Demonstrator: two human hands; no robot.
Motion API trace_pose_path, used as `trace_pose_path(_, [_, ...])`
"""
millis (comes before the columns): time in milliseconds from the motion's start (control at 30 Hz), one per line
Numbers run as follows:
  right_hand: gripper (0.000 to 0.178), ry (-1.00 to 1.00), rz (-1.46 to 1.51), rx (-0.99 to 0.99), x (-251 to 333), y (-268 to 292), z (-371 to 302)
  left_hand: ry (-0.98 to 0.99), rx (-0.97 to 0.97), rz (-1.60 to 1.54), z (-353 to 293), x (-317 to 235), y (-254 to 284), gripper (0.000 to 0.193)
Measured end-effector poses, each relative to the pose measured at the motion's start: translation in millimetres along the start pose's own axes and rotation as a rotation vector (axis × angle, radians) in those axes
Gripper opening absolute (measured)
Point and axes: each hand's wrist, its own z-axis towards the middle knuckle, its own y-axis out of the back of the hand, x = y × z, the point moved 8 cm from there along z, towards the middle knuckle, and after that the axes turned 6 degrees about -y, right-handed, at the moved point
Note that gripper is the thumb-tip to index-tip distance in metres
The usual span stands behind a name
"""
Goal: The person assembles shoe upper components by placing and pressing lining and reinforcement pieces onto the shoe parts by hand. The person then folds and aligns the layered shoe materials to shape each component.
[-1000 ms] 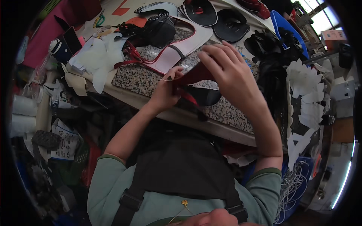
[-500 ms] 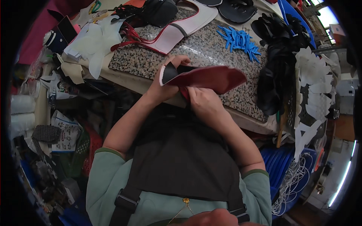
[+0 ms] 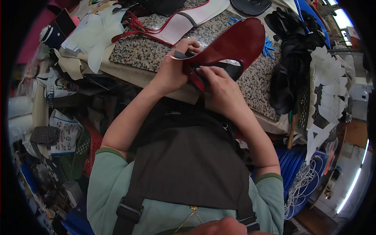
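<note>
A glossy dark red shoe upper (image 3: 244,45) with a dark inner side is held above the near part of a speckled granite slab (image 3: 135,58). My left hand (image 3: 174,72) is closed around its left end, thumb and fingers curled at the edge. My right hand (image 3: 223,84) pinches the upper's lower inner edge near the middle, fingertips pressed together. A narrow red part (image 3: 197,81) hangs down between the two hands. Beyond them on the slab lies another shoe upper (image 3: 176,29), pale-lined with red edges and straps.
Blue strips (image 3: 268,49) lie partly hidden behind the held upper. Black pieces (image 3: 288,74) are heaped along the slab's right side, beside white cut sheets (image 3: 327,86). Pale pattern pieces (image 3: 96,35) and a phone-like dark slab (image 3: 66,23) are at the far left.
The red upper has been tilted up, its right end raised and swung away, so its inner side now shows. My right hand has moved slightly up and right along its edge.
</note>
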Motion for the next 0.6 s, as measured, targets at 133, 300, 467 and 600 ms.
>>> trace_pose_path(133, [0.043,0.103,-0.295,-0.024,16.8,-7.2,-2.1,-0.047,0.068,0.167,-5.1,2.3,-0.6,0.059])
trace_pose_path(300, [0.033,-0.079,-0.593,0.282,5.9,-14.0,-20.5,-0.092,0.031,0.018,-6.6,-5.8,0.4,0.059])
trace_pose_path(467, [0.033,0.014,-0.609,-0.009,0.6,5.3,-29.8,0.011,0.042,0.046,4.1,-18.8,-3.4,0.059])
trace_pose_path(600, [0.041,0.166,-0.354,-0.124,12.4,-10.6,-12.5,-0.053,0.079,0.154,4.2,-9.5,-4.2,0.059])
